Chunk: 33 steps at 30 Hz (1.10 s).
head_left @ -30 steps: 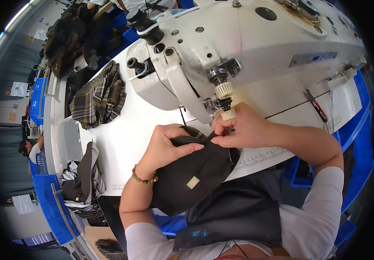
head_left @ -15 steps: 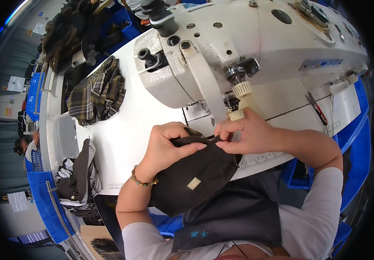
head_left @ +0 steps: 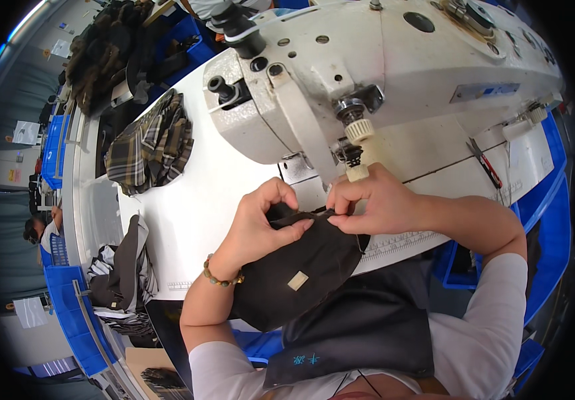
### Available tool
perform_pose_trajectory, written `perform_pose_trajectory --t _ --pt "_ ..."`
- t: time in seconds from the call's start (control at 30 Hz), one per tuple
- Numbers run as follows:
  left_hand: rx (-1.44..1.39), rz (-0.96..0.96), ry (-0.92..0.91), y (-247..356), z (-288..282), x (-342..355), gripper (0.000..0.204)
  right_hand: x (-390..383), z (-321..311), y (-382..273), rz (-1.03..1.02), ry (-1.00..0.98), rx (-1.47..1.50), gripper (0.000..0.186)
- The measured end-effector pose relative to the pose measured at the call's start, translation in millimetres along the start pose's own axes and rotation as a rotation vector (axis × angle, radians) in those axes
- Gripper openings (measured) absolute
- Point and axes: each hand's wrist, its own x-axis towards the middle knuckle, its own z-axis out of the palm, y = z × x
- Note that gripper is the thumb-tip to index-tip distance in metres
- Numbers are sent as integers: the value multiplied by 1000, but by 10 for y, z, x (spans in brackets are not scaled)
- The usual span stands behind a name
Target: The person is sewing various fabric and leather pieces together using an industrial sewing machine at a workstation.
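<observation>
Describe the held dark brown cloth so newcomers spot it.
Find the large white metal sewing machine. Below it in view, the left hand and right hand hold a dark brown cloth. A cream rectangular patch sets it apart from the blue-marked black apron.

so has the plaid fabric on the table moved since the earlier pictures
No: judged against the left edge of the white tabletop, the plaid fabric lies in the same place.
</observation>
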Motion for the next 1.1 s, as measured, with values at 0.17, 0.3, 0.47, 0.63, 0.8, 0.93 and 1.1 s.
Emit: perform_pose_trajectory --t 0.17,0.3,0.47,0.63,0.8,0.93,1.1 --pt "109 -3 -143 -74 15 7 12 4 75 73 -167 87 48 18" --pt "149 78 -128 -77 29 -13 12 6 21 18 16 9 20 19" --pt "113 51 -44 -91 40 -20 8 14 15 44 69 22 73 16" --pt "68 5 -46 -64 38 -31 7 8 24 59 131 38 288 15" --pt "24 -8 -38 -23 50 -37 7 29 60 76 152 69 401 14" --pt "33 7 -56 -34 27 -39 7 27 70 74 178 84 449 14" --pt "36 43 -59 -35 33 -41 9 34 74 26 219 107 574 21"
